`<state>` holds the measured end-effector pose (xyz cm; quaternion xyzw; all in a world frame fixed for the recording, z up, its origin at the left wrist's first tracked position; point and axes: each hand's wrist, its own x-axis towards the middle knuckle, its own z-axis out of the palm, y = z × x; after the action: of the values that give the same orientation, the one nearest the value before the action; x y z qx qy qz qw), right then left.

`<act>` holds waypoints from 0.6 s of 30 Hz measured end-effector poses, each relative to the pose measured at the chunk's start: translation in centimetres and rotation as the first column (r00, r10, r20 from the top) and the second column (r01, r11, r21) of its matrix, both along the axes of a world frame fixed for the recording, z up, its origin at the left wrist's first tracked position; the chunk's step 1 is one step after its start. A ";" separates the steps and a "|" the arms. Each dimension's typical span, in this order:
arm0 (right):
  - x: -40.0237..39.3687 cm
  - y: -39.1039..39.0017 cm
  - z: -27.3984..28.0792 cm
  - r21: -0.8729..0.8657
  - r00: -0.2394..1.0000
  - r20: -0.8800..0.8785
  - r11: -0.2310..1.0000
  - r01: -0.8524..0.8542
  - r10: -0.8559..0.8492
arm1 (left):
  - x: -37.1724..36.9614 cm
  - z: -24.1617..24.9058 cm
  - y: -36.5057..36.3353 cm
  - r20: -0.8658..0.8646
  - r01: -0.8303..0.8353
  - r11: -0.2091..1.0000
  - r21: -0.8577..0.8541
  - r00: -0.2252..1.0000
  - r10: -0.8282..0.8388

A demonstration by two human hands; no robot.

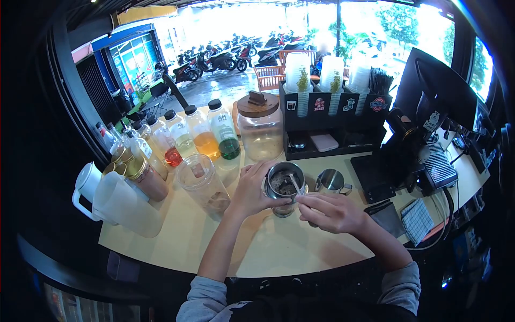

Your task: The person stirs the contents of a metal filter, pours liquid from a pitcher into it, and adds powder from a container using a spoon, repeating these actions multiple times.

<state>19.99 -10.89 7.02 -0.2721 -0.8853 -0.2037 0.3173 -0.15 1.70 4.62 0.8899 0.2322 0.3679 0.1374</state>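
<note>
My left hand (256, 188) is wrapped around the side of a round metal cup (268, 189), its thumb along the near side. Dark liquid with some froth shows inside the cup. Just below it, a small clear glass (282, 210) is partly visible; the cup seems to sit on top of it. Between the fingertips of my right hand (335, 212) is a thin spoon (295, 184), its lower end dipping into the cup. A metal pitcher (331, 181) with a handle stands right beside the right hand. Left of my left hand is a tall clear plastic container (203, 182), with something brownish at its bottom.
Several syrup bottles (205, 140) line the table's back left, near white jugs (126, 206). A wood-lidded glass jar (261, 134) stands behind the cup. Beyond are a black cup organizer (335, 126), a monitor (437, 91), a black machine (399, 139) and a checked cloth (416, 221).
</note>
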 end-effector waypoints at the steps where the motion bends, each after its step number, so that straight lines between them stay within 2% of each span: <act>1: -0.2 -0.1 -0.1 -0.012 1.000 -0.006 1.000 -0.014 0.013 | 0.0 0.0 0.0 0.002 0.006 1.000 -0.002 1.000 -0.006; 6: -0.9 -0.1 0.0 -0.058 1.000 0.021 0.998 -0.015 0.017 | 0.0 -0.1 0.0 -0.013 -0.009 1.000 -0.001 1.000 0.009; 12: -1.3 -0.7 0.0 0.074 0.999 -0.017 0.996 0.042 -0.041 | 0.0 0.1 -0.1 -0.022 -0.021 1.000 -0.023 1.000 0.020; 14: -1.9 -1.2 0.2 0.086 0.986 0.035 0.983 0.160 -0.163 | 0.0 0.1 -0.2 -0.026 -0.024 0.999 -0.025 0.999 0.023; 18: -2.9 -1.0 0.5 0.128 0.966 0.111 0.967 0.219 -0.233 | 0.0 -0.1 0.0 -0.042 -0.028 1.000 -0.010 0.999 0.028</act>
<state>17.13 -11.88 7.55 -0.3395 -0.8534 -0.3059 0.2509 -0.12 1.70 4.56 0.8933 0.2493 0.3498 0.1323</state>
